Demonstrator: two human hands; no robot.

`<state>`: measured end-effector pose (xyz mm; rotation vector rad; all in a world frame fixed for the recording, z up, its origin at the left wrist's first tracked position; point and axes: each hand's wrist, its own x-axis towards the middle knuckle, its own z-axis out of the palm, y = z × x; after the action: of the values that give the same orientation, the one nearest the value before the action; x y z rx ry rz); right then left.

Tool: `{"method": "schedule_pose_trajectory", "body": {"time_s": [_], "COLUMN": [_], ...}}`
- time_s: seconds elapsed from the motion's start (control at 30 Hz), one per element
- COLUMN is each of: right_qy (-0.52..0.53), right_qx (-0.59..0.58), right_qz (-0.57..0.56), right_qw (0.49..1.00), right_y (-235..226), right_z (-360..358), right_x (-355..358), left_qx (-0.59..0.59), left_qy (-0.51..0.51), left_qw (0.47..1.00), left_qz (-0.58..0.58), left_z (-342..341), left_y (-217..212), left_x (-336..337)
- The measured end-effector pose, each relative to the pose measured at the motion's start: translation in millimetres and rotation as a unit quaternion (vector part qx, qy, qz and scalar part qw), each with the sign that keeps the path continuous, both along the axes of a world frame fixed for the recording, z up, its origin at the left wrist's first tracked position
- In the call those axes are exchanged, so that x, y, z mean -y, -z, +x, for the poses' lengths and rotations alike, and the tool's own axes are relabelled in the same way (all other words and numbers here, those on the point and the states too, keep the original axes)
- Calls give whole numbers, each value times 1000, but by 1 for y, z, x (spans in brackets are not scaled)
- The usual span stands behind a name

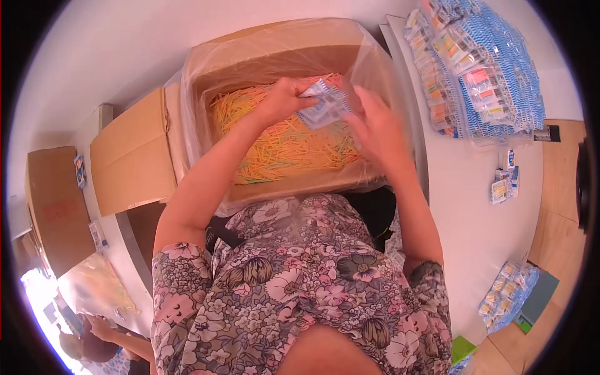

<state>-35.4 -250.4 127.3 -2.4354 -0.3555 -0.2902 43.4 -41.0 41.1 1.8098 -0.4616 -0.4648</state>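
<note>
My left hand [282,103] is closed on the edge of a small clear plastic packet [325,111] with blue and white markings. It holds the packet over an open cardboard box lined with clear plastic. My right hand [379,128] is just right of the packet, slightly blurred, its thumb and fingers apart near the packet's edge. Whether it touches the packet is hard to see. Below both hands, many thin short sticks [294,147] in yellow, orange, green and pink lie loose in the box [275,45].
On the white table [465,206] at right, a large heap of filled blue-and-white packets [494,75] stands at the back. Small packs [505,181] lie nearer, and another bagged bundle [509,294] sits by the edge. More cardboard [59,206] stands left; another person [103,337] is at lower left.
</note>
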Motion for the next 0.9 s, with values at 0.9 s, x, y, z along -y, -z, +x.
{"method": "schedule_pose_trajectory", "body": {"time_s": [0.9], "right_qy": [-292], "right_qx": [-41], "right_qz": [-330], "right_qw": [897], "right_y": [148], "right_z": [80], "right_x": [-209], "left_qx": [80], "left_qy": [-399], "left_qw": [854], "left_qz": [-323], "left_z": [-29], "left_y": [-55], "left_x": [-134]}}
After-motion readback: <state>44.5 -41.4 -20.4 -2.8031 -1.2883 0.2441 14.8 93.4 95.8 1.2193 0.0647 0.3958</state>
